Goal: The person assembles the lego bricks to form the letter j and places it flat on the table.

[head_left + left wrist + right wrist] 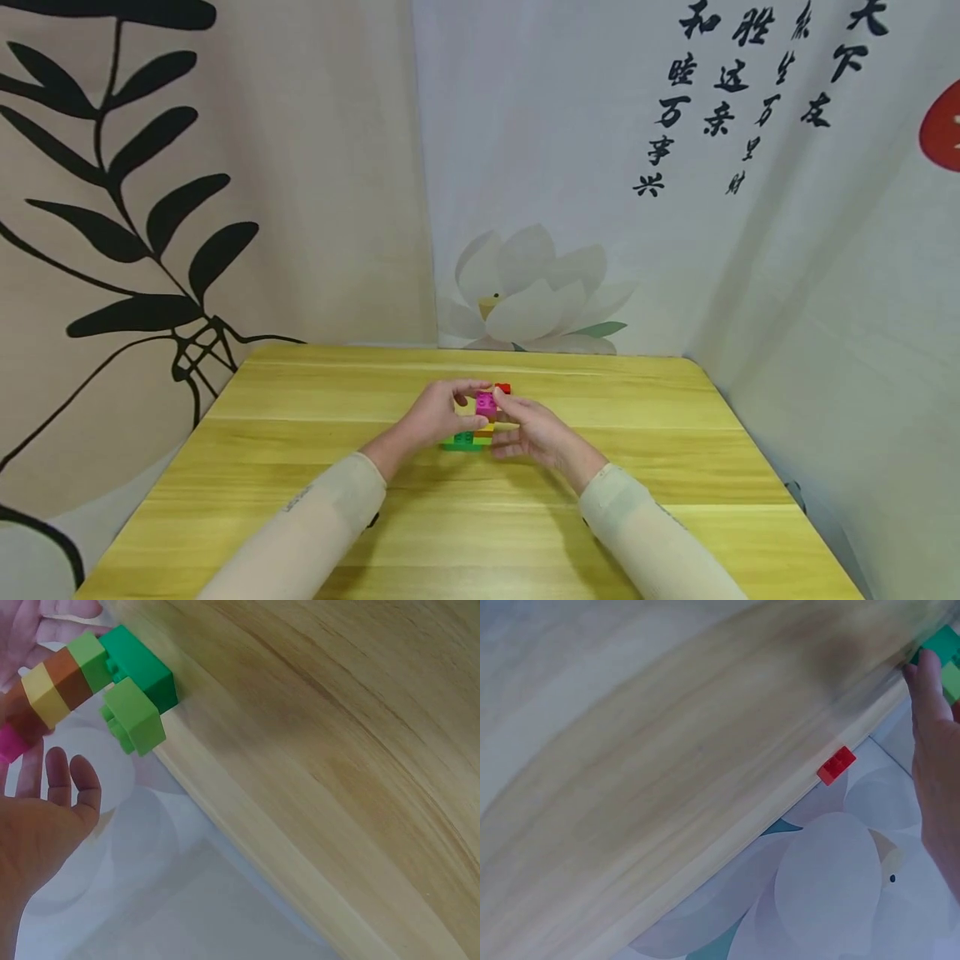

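Observation:
A tower of toy building bricks stands on the table between both hands. Its top is a pink brick (486,405). In the left wrist view brown, yellow (46,695) and light green bricks lead down to a dark green base brick (146,669), which also carries a separate light green brick (135,716). The left hand (438,410) pinches the tower near the pink brick, index finger behind, thumb in front. From the right, the right hand (542,429) has its thumb at the pink brick and its fairly straight fingers beside the lower tower; the exact contact is partly hidden.
A loose red brick (836,766) lies near the table's far edge, behind the tower. The wooden table (465,533) meets a printed cloth backdrop (337,183) at the back, with more cloth at the right side.

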Motion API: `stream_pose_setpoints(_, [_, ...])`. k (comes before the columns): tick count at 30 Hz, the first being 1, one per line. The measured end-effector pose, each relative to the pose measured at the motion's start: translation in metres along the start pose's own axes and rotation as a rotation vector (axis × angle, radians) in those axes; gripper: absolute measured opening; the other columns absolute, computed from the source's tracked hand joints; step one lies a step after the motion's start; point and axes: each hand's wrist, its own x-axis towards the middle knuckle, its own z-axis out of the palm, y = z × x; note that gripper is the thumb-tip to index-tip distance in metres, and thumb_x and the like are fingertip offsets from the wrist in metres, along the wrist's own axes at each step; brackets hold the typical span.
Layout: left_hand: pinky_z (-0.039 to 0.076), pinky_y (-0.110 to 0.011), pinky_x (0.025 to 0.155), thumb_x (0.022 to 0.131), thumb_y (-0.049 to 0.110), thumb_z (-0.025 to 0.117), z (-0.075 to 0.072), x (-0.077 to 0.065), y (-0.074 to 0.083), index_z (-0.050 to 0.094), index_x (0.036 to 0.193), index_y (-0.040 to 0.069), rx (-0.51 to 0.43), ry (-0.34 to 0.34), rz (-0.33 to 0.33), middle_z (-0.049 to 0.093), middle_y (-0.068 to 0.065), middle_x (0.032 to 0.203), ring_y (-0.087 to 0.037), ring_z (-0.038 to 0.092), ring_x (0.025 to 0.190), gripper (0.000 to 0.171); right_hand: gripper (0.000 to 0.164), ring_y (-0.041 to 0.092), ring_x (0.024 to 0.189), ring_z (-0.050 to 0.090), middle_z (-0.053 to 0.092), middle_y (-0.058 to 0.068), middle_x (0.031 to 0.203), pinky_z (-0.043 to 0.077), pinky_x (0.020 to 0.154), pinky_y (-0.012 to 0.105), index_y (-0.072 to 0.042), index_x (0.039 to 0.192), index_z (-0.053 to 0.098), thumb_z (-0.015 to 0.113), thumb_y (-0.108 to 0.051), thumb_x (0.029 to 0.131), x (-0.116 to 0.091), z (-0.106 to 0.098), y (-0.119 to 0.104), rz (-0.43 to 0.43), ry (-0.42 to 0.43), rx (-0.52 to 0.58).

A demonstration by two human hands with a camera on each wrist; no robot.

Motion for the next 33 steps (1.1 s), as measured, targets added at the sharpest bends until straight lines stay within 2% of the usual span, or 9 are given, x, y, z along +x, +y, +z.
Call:
stream_pose_setpoints(8, [0.057,-0.041,0.093,0.091,0.026,0.088,-0.009,-0.005,-0.005,0.07,0.141,0.025,-0.009,0.0,-0.034,0.073,-0.008,0.136,-0.037,0.061,0.122,0.054,0.082,0.056,0.144,0.051,0.044,0.026,0.165,0.047,0.114,0.066,-0.005,0.159,0.045,0.052,-0.066,0.105,-0.002,0.001,-0.003,0.005,0.032,-0.045])
stream_pose_setpoints(11, [0.058,-0.048,0.098,0.092,0.032,0.087,-0.015,-0.011,-0.011,0.07,0.141,0.023,0.047,0.02,-0.023,0.072,-0.008,0.14,-0.037,0.063,0.122,0.052,0.073,0.047,0.14,0.058,0.054,0.021,0.158,0.05,0.114,0.061,-0.008,0.157,0.05,0.059,-0.058,0.105,-0.005,0.001,-0.002,-0.088,0.112,-0.167])
stream_pose_setpoints(13, [0.055,-0.051,0.104,0.093,0.038,0.085,-0.02,-0.015,-0.016,0.072,0.138,0.022,0.155,0.05,0.014,0.073,-0.005,0.138,-0.034,0.064,0.123,0.05,0.06,0.04,0.136,0.061,0.063,0.014,0.15,0.053,0.113,0.056,-0.012,0.15,0.058,0.067,-0.049,0.104,-0.007,0.002,-0.002,-0.207,0.192,-0.324])
stream_pose_setpoints(16, [0.048,-0.055,0.111,0.092,0.049,0.083,-0.024,-0.023,-0.026,0.077,0.128,0.022,0.437,0.104,0.13,0.076,0.0,0.132,-0.028,0.064,0.122,0.046,0.043,0.037,0.128,0.064,0.072,0.009,0.137,0.054,0.109,0.052,-0.017,0.137,0.069,0.077,-0.034,0.099,-0.008,0.004,-0.002,-0.405,0.314,-0.597])
stream_pose_setpoints(20, [0.042,-0.059,0.113,0.09,0.061,0.078,-0.025,-0.031,-0.04,0.081,0.114,0.023,0.829,0.163,0.33,0.079,0.004,0.123,-0.026,0.062,0.124,0.046,0.03,0.039,0.122,0.067,0.077,0.007,0.128,0.054,0.107,0.058,-0.019,0.124,0.076,0.082,-0.025,0.096,-0.009,0.009,-0.006,-0.52,0.367,-0.762])
stream_pose_setpoints(22, [0.042,-0.06,0.113,0.088,0.066,0.077,-0.023,-0.035,-0.043,0.082,0.112,0.022,0.946,0.174,0.394,0.078,0.004,0.123,-0.028,0.062,0.126,0.049,0.025,0.035,0.118,0.069,0.078,0.004,0.124,0.055,0.105,0.056,-0.019,0.121,0.077,0.08,-0.024,0.097,-0.008,0.012,-0.01,-0.522,0.381,-0.783])
stream_pose_setpoints(24, [0.039,-0.061,0.117,0.088,0.068,0.076,-0.02,-0.037,-0.046,0.082,0.113,0.021,1.017,0.171,0.416,0.076,0.003,0.127,-0.03,0.061,0.13,0.054,0.022,0.029,0.113,0.071,0.079,0.001,0.119,0.056,0.103,0.05,-0.02,0.12,0.077,0.078,-0.025,0.099,-0.005,0.015,-0.014,-0.501,0.401,-0.779])
stream_pose_setpoints(29, [0.029,-0.066,0.125,0.086,0.075,0.073,-0.011,-0.04,-0.048,0.079,0.121,0.018,1.146,0.137,0.36,0.066,-0.002,0.145,-0.035,0.05,0.145,0.067,0.021,0.021,0.104,0.07,0.078,-0.001,0.115,0.06,0.093,0.039,-0.021,0.123,0.076,0.074,-0.028,0.103,0.011,0.018,-0.022,-0.423,0.451,-0.718])
stream_pose_setpoints(33, [0.027,-0.064,0.126,0.088,0.076,0.07,-0.002,-0.041,-0.051,0.075,0.127,0.016,1.235,0.135,0.336,0.062,-0.002,0.148,-0.034,0.046,0.148,0.072,0.026,0.024,0.111,0.07,0.077,0.003,0.122,0.061,0.097,0.042,-0.018,0.128,0.073,0.071,-0.03,0.105,0.021,0.018,-0.025,-0.352,0.456,-0.669])
